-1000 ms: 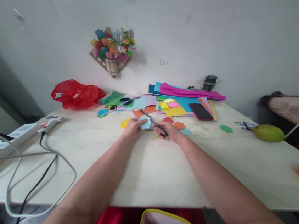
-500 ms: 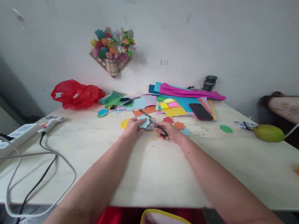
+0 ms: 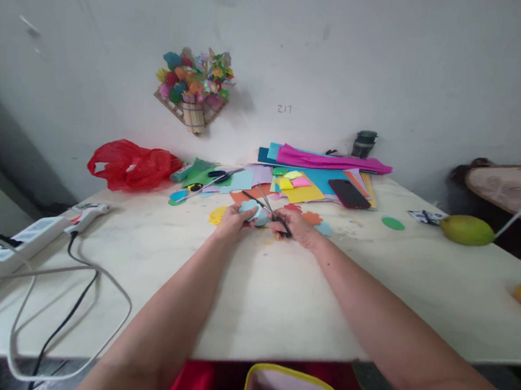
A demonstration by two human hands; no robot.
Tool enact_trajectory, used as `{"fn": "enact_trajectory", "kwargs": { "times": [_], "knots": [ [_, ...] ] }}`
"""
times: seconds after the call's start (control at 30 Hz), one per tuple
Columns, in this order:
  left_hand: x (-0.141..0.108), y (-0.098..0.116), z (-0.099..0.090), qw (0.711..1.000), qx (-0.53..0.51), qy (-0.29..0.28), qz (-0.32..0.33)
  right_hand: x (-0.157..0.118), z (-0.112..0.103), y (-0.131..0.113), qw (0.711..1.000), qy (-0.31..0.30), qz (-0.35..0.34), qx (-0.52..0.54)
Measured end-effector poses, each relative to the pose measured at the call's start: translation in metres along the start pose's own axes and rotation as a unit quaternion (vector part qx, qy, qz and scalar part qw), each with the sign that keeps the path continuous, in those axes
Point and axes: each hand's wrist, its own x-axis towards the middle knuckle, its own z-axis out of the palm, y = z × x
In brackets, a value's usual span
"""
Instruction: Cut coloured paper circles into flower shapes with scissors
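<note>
Between thumb and fingers, my left hand point(image 3: 233, 220) pinches a light blue paper piece point(image 3: 250, 209) with a scalloped edge. My right hand point(image 3: 295, 226) is closed round the black handles of a pair of scissors point(image 3: 273, 214). The scissor blades are spread apart and point up and left, beside the blue paper. A yellow paper flower point(image 3: 217, 215) lies left of my left hand. Just beyond my right hand are a red paper flower point(image 3: 292, 208), an orange paper flower point(image 3: 312, 218) and a light blue one point(image 3: 324, 228).
Colored paper sheets point(image 3: 309, 194), a phone point(image 3: 349, 194) and second scissors point(image 3: 219, 176) lie at the back. A red plastic bag point(image 3: 133, 166) sits back left. Power strips point(image 3: 42, 231) with looping cables point(image 3: 112, 279) occupy the left. A green mango point(image 3: 467, 230) is at right.
The scissor blades have opened wider in my right hand. My left hand still pinches the blue paper, which has tilted slightly.
</note>
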Motion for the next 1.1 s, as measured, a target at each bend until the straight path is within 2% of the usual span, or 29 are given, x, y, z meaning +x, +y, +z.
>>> {"fn": "enact_trajectory", "kwargs": {
  "times": [0.27, 0.5, 0.7, 0.87, 1.1],
  "knots": [
    [0.0, -0.001, 0.006, 0.991, 0.093, -0.09, 0.011, 0.005, 0.003, -0.003, 0.994, 0.071, -0.032, 0.076],
    [-0.004, -0.003, 0.007, 0.983, 0.134, -0.124, 0.0, 0.006, 0.002, -0.003, 0.991, 0.102, -0.042, 0.072],
    [0.001, -0.01, 0.002, 0.993, 0.08, -0.081, 0.005, 0.007, 0.004, -0.002, 0.99, 0.111, -0.047, 0.071],
    [0.002, -0.01, 0.0, 0.998, -0.015, -0.056, 0.008, 0.004, 0.005, -0.002, 0.996, 0.063, -0.03, 0.06],
    [0.004, -0.006, 0.0, 1.0, -0.011, -0.014, 0.008, -0.001, 0.003, -0.005, 1.0, 0.02, 0.0, -0.019]
  ]
}}
